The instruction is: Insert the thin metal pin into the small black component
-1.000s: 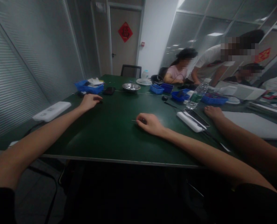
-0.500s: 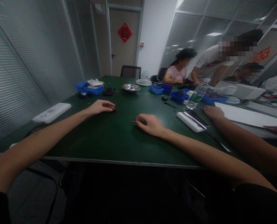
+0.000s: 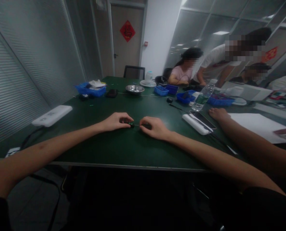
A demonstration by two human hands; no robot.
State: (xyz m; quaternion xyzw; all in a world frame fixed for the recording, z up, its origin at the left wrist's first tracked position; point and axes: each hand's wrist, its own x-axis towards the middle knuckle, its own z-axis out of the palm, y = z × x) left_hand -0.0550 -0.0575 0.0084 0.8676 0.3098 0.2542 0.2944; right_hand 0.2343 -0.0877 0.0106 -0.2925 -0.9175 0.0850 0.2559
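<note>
My left hand (image 3: 116, 122) is closed, pinching a small black-and-green part (image 3: 131, 124) between thumb and fingers, just above the green table (image 3: 104, 147). My right hand (image 3: 154, 127) is wrapped round the dark handle of what looks like a small screwdriver (image 3: 136, 125). Its thin metal shaft points left and reaches the small part or stops just short; I cannot tell if they touch. Most of the handle is hidden by my fingers.
Beyond my hands stand a metal bowl (image 3: 134, 89), a blue tray (image 3: 91, 89) and a dark phone-like object (image 3: 112, 93). White power banks (image 3: 52, 115) lie left and right. A water bottle (image 3: 203, 98) and a co-worker's arm (image 3: 251, 138) with white paper are at right.
My left hand has moved right and nearer to me, bringing the small part up to the screwdriver's tip. My right hand has hardly moved. The co-worker's white sheet has shifted.
</note>
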